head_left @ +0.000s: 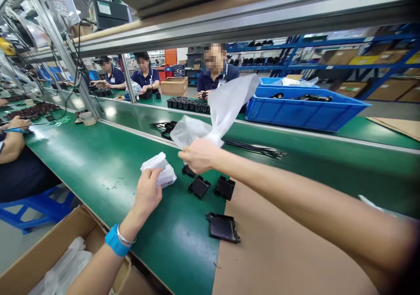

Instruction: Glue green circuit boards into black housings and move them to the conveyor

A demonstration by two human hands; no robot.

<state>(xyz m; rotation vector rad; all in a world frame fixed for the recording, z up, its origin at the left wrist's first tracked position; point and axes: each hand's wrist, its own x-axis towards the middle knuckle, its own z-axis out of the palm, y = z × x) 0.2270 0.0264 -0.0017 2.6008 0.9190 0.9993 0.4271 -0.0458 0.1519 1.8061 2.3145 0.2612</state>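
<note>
My right hand (199, 155) is closed on a thin translucent plastic bag (223, 111), holding it up above the green worktable (98, 164); the bag billows upward and to the right. Lower left of it, my left hand (148, 193) grips a small white wrapped packet (159, 169) just above the table. A blue band sits on my left wrist. Black square plastic parts lie on the table beneath my hands: one (199, 186) beside another (225, 187), and a larger flat one (223, 227) nearer me.
A brown cardboard sheet (278, 251) covers the table at right. An open cardboard box (49, 255) with plastic bags stands at lower left. A blue bin (302, 107) and black cables (259, 149) lie beyond. Several co-workers sit across the line; one person's arm (13, 133) is at left.
</note>
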